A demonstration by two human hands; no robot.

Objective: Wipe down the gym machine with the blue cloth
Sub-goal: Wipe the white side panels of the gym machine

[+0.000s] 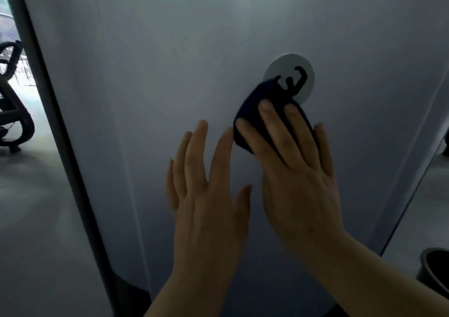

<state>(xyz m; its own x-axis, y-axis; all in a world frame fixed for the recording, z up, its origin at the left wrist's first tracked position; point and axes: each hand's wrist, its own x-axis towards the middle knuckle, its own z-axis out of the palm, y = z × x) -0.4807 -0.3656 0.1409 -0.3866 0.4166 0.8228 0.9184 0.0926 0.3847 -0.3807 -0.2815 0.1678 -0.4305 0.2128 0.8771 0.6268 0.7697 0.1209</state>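
1. Head view: pale grey panel of the gym machine (pixel 170 73) filling most of the frame, with a dark upright post (pixel 60 134) along its left edge.
2. Right hand (pixel 298 178) laid flat on the panel, fingers (pixel 267 122) straight and spread, pressing the blue cloth (pixel 247 112) against it; nothing curled round the cloth.
3. Blue cloth bunched under the right fingertips, right of centre, its far edge overlapping the lower left of a white round disc (pixel 291 73) bearing a black mark.
4. Left hand (pixel 209 195) just left of the right one, fingers straight and together, holding nothing; contact with the panel not clear.
5. Far left, beyond the post: dark curved frame of other gym equipment (pixel 14 112) on a grey floor (pixel 29 219).
6. Near right corner: rim of a dark round container (pixel 435 268).
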